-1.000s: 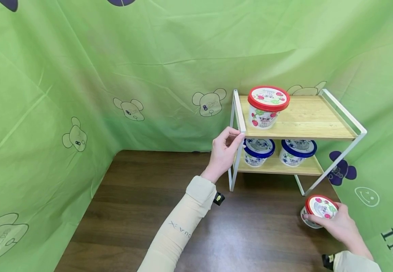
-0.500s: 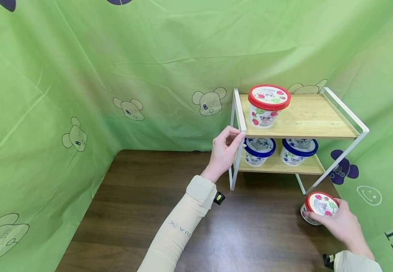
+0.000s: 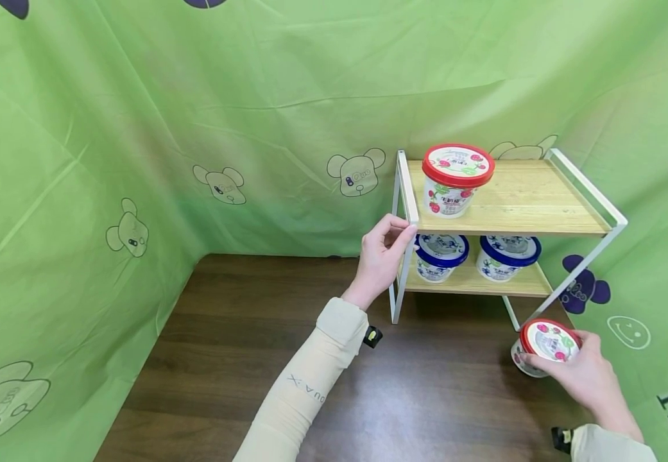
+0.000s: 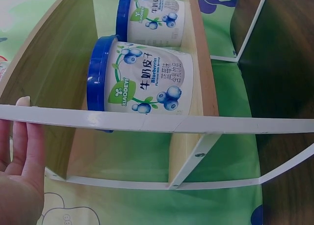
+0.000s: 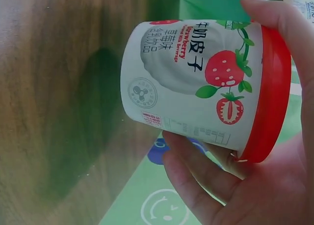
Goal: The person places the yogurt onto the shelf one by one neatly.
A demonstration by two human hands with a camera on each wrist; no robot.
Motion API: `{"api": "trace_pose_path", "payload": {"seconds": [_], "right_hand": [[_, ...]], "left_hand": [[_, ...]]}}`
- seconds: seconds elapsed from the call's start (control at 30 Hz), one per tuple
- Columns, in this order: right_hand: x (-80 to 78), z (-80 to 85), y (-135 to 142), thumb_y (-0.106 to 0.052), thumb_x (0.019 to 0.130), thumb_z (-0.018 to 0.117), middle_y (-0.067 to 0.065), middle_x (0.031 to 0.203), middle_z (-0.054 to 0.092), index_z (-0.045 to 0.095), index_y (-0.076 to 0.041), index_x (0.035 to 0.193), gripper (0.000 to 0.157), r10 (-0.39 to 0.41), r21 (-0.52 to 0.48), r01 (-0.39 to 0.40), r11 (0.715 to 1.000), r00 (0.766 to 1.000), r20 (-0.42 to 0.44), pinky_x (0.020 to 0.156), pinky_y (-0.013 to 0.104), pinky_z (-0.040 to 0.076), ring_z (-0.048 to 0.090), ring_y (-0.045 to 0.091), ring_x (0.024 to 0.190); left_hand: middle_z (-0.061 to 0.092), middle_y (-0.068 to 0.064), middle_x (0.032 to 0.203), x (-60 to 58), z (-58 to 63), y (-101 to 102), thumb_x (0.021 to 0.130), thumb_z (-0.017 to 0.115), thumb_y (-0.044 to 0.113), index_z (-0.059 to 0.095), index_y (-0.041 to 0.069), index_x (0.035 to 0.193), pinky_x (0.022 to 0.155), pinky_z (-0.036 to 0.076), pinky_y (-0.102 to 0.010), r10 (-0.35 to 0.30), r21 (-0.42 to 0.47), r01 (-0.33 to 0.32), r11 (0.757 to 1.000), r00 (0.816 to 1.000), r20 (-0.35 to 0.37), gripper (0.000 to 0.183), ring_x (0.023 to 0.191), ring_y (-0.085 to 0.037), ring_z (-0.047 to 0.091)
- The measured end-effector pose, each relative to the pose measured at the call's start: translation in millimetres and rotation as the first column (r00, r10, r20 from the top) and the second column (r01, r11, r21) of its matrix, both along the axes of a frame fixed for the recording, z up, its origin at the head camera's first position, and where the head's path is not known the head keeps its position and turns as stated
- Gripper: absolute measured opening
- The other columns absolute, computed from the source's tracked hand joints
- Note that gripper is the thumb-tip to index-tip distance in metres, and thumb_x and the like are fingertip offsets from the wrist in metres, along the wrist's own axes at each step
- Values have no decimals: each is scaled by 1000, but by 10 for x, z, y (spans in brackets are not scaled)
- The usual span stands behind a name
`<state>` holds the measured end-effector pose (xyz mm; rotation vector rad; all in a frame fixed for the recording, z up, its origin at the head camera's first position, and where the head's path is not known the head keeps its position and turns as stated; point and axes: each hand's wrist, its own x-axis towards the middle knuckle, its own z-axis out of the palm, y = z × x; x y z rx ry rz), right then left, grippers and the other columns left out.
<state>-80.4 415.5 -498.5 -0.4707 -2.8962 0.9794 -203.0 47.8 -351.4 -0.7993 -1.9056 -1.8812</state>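
Note:
My right hand [image 3: 584,378] grips a strawberry milk tub [image 3: 550,341] with a red lid, thumb on one side and fingers round the other. In the right wrist view the tub [image 5: 196,82] hangs over the dark wood, its shadow apart from its base. My left hand [image 3: 380,260] pinches the front left corner of a two-tier shelf rack [image 3: 547,202] with a white frame. Another red-lidded tub [image 3: 457,170] stands at the left of the upper board. Below it, two blueberry tubs with blue lids, a left one [image 3: 440,251] and a right one [image 3: 509,253], stand side by side.
Dark wood tabletop [image 3: 241,346] spreads left of and before the rack. Green cloth [image 3: 276,128] with printed bear heads hangs behind and at both sides, close to the rack's right side.
My right hand has raised the strawberry tub a little and moved it forward, nearer the rack's front right foot. My left hand stays at the same corner.

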Motion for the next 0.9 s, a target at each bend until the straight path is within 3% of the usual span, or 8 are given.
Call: {"api": "trace_pose_path", "payload": {"seconds": [0.3, 0.9], "right_hand": [[-15, 77, -21, -48, 81, 85, 40, 118, 50, 25, 13, 143, 106, 35, 5, -34, 999, 998, -60, 62, 39, 42, 56, 53, 96], [-27, 250, -123, -54, 85, 78, 38, 132, 46, 24, 8, 151, 106, -41, -45, 38, 998, 996, -82, 70, 45, 40, 49, 54, 110]], "left_hand": [[68, -21, 94, -7, -1, 1, 101, 61, 0, 61, -5, 101, 72, 52, -22, -3, -2, 3, 1000, 1000, -2, 5, 83, -33, 65], [68, -23, 94, -7, -10, 4, 102, 61, 1, 61, -5, 100, 73, 52, -22, -6, 2, 6, 1000, 1000, 1, 6, 83, -30, 64]]}}
